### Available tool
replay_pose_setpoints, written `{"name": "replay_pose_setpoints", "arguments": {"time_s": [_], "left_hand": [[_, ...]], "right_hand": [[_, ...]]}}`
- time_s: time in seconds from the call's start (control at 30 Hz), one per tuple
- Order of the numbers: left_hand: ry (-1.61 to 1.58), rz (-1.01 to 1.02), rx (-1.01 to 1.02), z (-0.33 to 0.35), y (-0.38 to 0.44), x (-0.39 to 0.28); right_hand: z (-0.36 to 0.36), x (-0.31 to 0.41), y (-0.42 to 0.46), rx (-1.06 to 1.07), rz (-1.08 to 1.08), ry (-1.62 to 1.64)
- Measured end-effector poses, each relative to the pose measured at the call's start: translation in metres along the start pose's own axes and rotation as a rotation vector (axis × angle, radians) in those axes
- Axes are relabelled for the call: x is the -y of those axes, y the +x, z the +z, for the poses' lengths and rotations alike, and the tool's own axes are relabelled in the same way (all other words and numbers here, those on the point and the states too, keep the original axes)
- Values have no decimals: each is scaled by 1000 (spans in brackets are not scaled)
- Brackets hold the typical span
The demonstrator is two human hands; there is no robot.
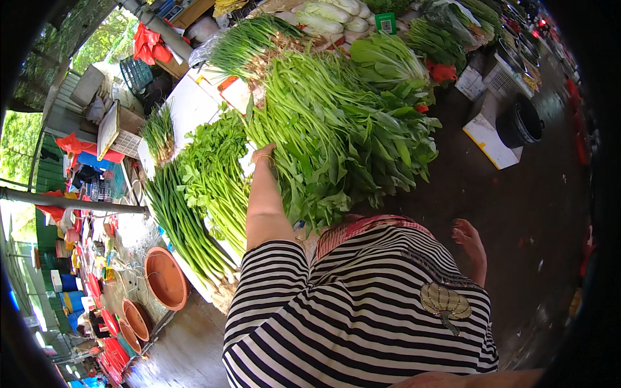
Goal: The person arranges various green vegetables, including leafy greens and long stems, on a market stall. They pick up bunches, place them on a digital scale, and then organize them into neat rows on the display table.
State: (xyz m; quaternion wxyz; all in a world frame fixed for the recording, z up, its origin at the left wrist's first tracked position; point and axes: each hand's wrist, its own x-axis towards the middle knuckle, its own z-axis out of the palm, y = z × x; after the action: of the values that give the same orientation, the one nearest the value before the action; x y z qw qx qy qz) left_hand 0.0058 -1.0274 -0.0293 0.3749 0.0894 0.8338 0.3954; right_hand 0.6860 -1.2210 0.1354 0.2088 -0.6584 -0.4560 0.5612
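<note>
My left hand, with a yellow band at the wrist, reaches to the left edge of a big heap of leafy green vegetables. Its fingers are mostly hidden against the stalks, so a grip cannot be made out. Left of that hand lie bunches of celery and long green onions. My right hand hangs out at my side over the dark floor, empty, its fingers loosely bent. A white piece of foam or plastic shows beside my left wrist.
Thin scallions, napa cabbages and bok choy-like greens cover the stall's far side, near a green sign with a printed code. A black bucket stands at right. Orange-brown tubs sit on the left floor.
</note>
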Motion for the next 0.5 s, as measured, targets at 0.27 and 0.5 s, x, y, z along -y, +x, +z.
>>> {"name": "replay_pose_setpoints", "arguments": {"time_s": [0.27, 0.5], "left_hand": [[-508, 223, 146, -23, -28, 0], [-743, 105, 417, -74, -55, 8]], "right_hand": [[5, -27, -8, -53, 44, 45], [5, -29, -11, -48, 48, 46]]}}
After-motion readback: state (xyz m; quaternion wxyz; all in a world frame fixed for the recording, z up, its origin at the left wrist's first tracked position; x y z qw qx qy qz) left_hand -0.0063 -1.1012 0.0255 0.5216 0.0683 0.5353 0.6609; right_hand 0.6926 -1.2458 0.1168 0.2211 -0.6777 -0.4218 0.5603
